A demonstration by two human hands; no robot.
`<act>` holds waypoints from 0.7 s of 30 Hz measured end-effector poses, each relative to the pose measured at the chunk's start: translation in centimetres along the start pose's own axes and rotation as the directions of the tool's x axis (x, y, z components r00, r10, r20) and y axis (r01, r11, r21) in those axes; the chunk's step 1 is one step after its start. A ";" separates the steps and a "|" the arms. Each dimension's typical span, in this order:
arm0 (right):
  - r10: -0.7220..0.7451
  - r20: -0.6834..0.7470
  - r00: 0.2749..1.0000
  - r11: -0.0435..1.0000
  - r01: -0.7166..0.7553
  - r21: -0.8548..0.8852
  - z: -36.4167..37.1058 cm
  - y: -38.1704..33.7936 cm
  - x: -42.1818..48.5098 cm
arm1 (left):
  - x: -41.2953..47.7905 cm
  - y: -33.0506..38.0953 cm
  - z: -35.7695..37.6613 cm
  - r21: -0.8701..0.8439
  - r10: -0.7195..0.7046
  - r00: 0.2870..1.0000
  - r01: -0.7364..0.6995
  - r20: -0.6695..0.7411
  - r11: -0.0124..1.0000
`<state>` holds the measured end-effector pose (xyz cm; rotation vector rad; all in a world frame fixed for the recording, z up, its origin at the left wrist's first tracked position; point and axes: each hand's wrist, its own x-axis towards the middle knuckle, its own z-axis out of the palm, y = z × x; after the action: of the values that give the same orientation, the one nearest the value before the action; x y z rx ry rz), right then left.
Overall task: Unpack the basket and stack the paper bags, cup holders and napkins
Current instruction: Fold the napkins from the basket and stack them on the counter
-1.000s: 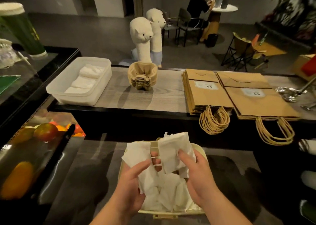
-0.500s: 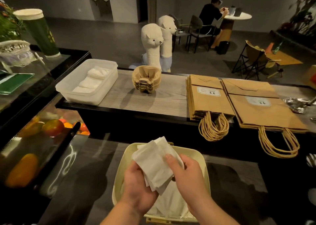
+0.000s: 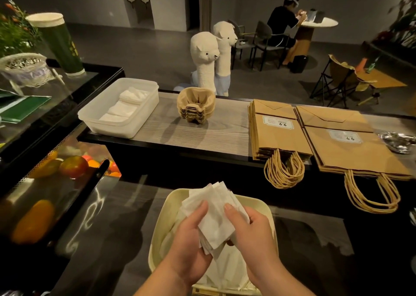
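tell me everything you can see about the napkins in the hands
The napkins are a bundle of thin white paper squares, unevenly fanned, corners poking up. The left hand pinches the left side, thumb on top; the right hand holds the right edge. They hang just over the cream basket, which has more white paper inside.

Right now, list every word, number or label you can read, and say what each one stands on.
"66": white label on the left paper bag stack; the smaller print beside it is blurred.
"66": white label on the right paper bag stack; its smaller print is also blurred.
Yellow marking on the green cylinder: too blurred to read.
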<state>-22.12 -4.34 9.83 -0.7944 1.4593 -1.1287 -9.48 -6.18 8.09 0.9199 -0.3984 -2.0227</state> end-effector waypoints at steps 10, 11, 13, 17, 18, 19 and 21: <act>-0.030 -0.097 0.995 0.999 0.034 0.032 -0.3 -0.2 0.8 | -0.3 1.9 -0.2 -0.105 -0.015 0.996 0.024 0.084 0.994; -0.029 -0.091 0.995 0.999 0.032 0.032 -0.3 -0.2 0.7 | -0.2 2.2 -0.3 -0.099 -0.010 0.995 0.020 0.103 0.995; -0.051 -0.049 0.997 0.999 0.051 0.003 -0.4 -0.3 0.6 | -0.3 2.6 -0.4 -0.043 -0.007 0.990 0.013 0.143 0.999; -0.104 0.041 0.994 0.988 0.108 -0.114 -0.5 -1.0 0.4 | -0.1 2.7 -1.4 0.098 -0.051 0.978 0.032 0.202 0.995; -0.107 0.038 0.994 0.985 0.111 -0.131 -0.5 -1.1 0.4 | 0.1 2.7 -1.7 0.103 -0.067 0.973 0.045 0.220 0.994; -0.111 0.032 0.993 0.984 0.115 -0.138 -0.4 -1.2 0.4 | 0.1 2.6 -1.9 0.097 -0.084 0.967 0.062 0.242 0.993; -0.123 0.010 0.992 0.983 0.123 -0.135 -0.2 -1.3 0.4 | 0.1 2.7 -2.2 0.050 -0.108 0.954 0.098 0.279 0.994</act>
<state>-22.51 -5.10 10.91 -0.9917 1.5141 -1.1292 -6.33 -7.75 8.07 0.6851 -0.5535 -2.2577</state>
